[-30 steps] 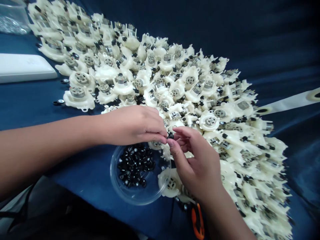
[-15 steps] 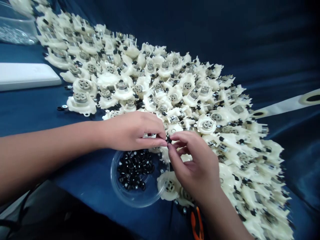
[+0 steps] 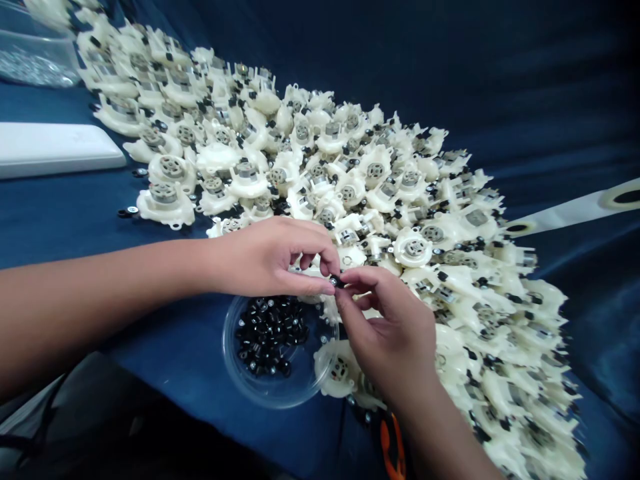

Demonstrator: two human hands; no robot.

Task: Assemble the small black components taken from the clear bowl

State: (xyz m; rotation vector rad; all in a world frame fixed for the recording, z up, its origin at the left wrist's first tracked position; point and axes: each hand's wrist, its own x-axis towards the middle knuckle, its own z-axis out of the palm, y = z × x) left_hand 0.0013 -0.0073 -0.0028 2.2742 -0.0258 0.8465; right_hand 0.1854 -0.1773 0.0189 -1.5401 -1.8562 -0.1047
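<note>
Between the fingertips of both hands is a small black plastic part (image 3: 336, 281) with a shiny metal screw head in it. My left hand (image 3: 285, 257) pinches it from the left with thumb and forefinger. From the right, the thumb and forefinger of my right hand (image 3: 387, 320) close on the same part. Just below my left hand stands a round clear plastic bowl (image 3: 280, 397), with many similar black parts (image 3: 270, 333) heaped in it. Cream plastic housings with motors (image 3: 345, 373) lie beside the bowl, partly behind its rim.
A large pile of cream motor housings (image 3: 330, 153) spreads across the blue cloth (image 3: 65, 220). At left are a white box-like object (image 3: 55, 150) and a clear tub of small metal pieces (image 3: 37, 63). An orange-handled tool (image 3: 393, 447) lies near my right forearm. A pale strap (image 3: 565, 212) extends at right.
The black part has turned between my fingers, and its screw head now shows. My left fingers have shifted slightly upward around it. The view has moved a little.
</note>
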